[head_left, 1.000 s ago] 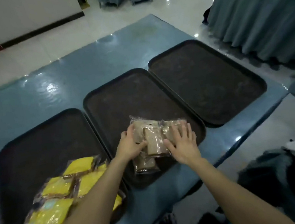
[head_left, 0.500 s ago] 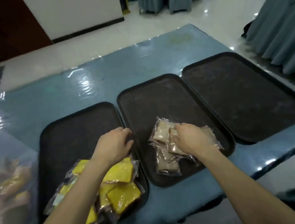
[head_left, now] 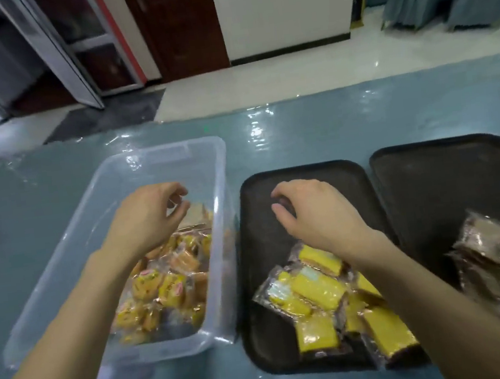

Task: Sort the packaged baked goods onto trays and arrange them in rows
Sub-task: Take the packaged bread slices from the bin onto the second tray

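Two hands hover above a blue table (head_left: 328, 124), and we read the scene from the left. Farthest left stands a clear plastic bin (head_left: 159, 146), its near half heaped with small round orange-and-yellow packs (head_left: 163, 289). Our left hand (head_left: 146, 219) hovers over that heap. Its fingers curl loosely toward the thumb with nothing visible between them, so we take it as empty. Just beside the bin lies a dark tray (head_left: 265, 250). Our right hand (head_left: 317, 213) hangs above the tray's bare far half, fingers relaxed and curled downward, holding nothing. Yellow cake slices (head_left: 316, 290) in clear wrappers lie jumbled and overlapping at its near end. A second dark tray (head_left: 429, 184) sits just to the right, with brown wrapped packs (head_left: 496, 254) piled at its near edge.

We judge the step in hand to be fetching more from the bin. To do it well, we should pinch one pack by its wrapper edge rather than squeeze the cake. We should then lift it clear of its neighbours and keep it off trays holding another kind. The piles then want spreading flat into straight rows, starting at the bare far ends.
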Tool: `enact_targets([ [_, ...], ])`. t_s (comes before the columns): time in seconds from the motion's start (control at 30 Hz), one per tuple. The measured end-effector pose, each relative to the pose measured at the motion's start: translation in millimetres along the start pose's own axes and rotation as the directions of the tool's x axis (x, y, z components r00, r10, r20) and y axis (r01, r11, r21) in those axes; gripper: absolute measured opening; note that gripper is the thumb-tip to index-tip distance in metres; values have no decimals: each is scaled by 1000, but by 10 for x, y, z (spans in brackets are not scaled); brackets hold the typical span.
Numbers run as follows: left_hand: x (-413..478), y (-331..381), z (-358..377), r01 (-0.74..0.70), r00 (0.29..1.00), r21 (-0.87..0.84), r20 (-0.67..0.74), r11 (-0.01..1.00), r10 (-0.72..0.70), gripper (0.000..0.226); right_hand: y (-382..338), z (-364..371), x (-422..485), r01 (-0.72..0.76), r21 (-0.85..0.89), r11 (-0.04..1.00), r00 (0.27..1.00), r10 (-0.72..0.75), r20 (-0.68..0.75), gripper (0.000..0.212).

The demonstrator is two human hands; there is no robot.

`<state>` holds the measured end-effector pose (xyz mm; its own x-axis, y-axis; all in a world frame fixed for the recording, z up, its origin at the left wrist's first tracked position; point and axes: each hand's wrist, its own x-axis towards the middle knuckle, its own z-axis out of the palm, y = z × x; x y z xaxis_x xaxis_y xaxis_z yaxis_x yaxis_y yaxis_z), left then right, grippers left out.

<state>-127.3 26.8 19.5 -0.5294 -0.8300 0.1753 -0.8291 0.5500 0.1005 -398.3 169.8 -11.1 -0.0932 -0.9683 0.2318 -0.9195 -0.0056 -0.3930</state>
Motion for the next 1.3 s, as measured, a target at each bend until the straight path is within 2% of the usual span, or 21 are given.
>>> enact_targets([
  [0.1, 248, -719, 358, 4, 977, 55, 211, 998, -16, 31, -591, 293, 359, 34, 142, 989, 998, -26, -56, 19],
  [0.2, 472, -1062, 839, -73, 911, 94, 411, 993, 29, 53, -970, 632, 572, 88, 143, 986, 995, -94, 40, 24],
  [0.3, 732, -1225, 1316, -152, 876, 100, 475, 983, 87, 86, -1115, 942, 610, 61, 47, 997, 985, -68, 161, 23],
  [0.43, 947, -1258, 1767, -248, 825, 126, 547, 961, 141, 107, -1157, 983, 607, -34, 7, 999, 970, 32, 239, 27],
  [0.53, 970, -1207, 1947, -258, 839, 113, 518, 960, 165, 88, -1142, 994, 642, 6, -88, 996, 949, 22, 314, 25],
  [0.63, 998, -1254, 2013, -239, 860, 38, 473, 970, 194, 48, -1256, 1055, 696, 153, -367, 917, 886, 37, 462, 14],
  [0.7, 1054, -1331, 1909, -235, 865, 10, 459, 972, 204, 27, -1394, 1138, 755, 233, -502, 833, 834, 94, 543, 26],
  [0.77, 1120, -1433, 1689, -229, 888, 38, 417, 973, 193, 13, -1543, 1287, 804, 248, -516, 820, 750, 174, 638, 33],
  [0.87, 1129, -1569, 1222, -192, 924, 31, 343, 981, 170, 38, -1667, 1670, 802, 189, -530, 827, 597, 331, 730, 28],
  [0.97, 1034, -1685, 847, -152, 940, -33, 303, 988, 155, 48, -1692, 1953, 736, 187, -561, 806, 531, 398, 749, 31],
  [1.07, 962, -1798, 711, -144, 961, -50, 230, 988, 152, 18, -1747, 1810, 793, 129, -502, 855, 534, 366, 762, 22],
  [1.13, 942, -1863, 654, -83, 982, -94, 162, 992, 97, 17, -1761, 1574, 921, 92, -446, 890, 545, 330, 771, 10],
  [1.2, 942, -1917, 586, -16, 995, -139, 94, 990, 29, 22, -1759, 1329, 1050, 59, -431, 900, 559, 328, 761, 23],
  [1.3, 931, -1961, 538, 13, 999, -128, 39, 992, -8, 18, -1734, 1176, 1178, 65, -324, 944, 569, 232, 789, 38],
])
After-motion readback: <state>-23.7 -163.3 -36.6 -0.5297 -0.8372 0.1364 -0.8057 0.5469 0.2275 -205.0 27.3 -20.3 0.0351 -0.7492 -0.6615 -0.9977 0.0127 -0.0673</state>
